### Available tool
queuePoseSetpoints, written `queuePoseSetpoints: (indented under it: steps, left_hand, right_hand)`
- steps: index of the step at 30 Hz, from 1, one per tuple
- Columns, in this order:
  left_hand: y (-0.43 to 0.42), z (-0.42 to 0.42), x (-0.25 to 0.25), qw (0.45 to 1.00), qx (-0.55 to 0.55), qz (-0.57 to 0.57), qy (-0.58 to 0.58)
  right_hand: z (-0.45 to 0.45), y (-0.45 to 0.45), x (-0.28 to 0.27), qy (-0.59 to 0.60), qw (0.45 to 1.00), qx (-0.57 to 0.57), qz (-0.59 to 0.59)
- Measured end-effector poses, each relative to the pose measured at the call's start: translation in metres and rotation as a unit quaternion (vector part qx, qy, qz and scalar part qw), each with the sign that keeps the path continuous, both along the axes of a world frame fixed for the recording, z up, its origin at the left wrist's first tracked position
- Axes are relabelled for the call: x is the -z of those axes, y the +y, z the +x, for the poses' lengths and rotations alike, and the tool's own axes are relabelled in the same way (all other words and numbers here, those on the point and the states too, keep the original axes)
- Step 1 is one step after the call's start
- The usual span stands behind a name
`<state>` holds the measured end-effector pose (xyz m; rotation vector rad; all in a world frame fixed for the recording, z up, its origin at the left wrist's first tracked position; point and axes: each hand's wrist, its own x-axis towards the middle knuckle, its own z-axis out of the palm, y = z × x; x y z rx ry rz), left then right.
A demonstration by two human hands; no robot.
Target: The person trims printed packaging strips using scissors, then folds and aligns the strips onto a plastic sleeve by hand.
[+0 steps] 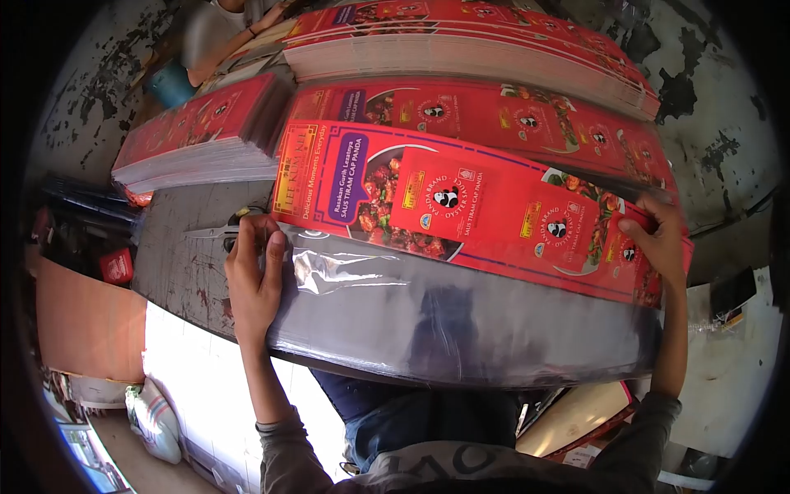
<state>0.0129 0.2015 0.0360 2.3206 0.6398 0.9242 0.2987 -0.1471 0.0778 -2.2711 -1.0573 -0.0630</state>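
Note:
A long red printed sheet (502,198) with panda logos and food pictures lies slanted over a glossy clear plastic sleeve (461,321) on the table. My right hand (661,239) grips the sheet's right end, thumb on top and fingers toward the far edge. My left hand (255,267) is at the left edge of the plastic, thumb and fingers pinched together near the sheet's lower left corner; what lies between them is too small to tell. Scissors (216,233) lie just left of my left hand, their handles partly hidden behind it.
Behind the sheet lie more red printed sheets (461,107), with a tall stack (485,62) beyond. Another stack (197,132) stands at the left on the grey table (177,267). A person's arm (234,45) and a teal container (170,84) show at the upper left.

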Motion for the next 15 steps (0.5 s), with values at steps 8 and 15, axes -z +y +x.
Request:
queuePoseSetpoints:
  steps: [8, 15]
  left_hand:
    - [0.005, 0.0, 0.001, 0.999, -0.005, -0.033, -0.003]
    - [0.004, 0.002, 0.005, 0.998, -0.036, -0.054, -0.021]
  right_hand:
    - [0.009, -0.008, 0.005, -0.02, 0.999, 0.011, 0.04]
    - [0.005, -0.004, 0.0, -0.082, 0.996, -0.02, -0.023]
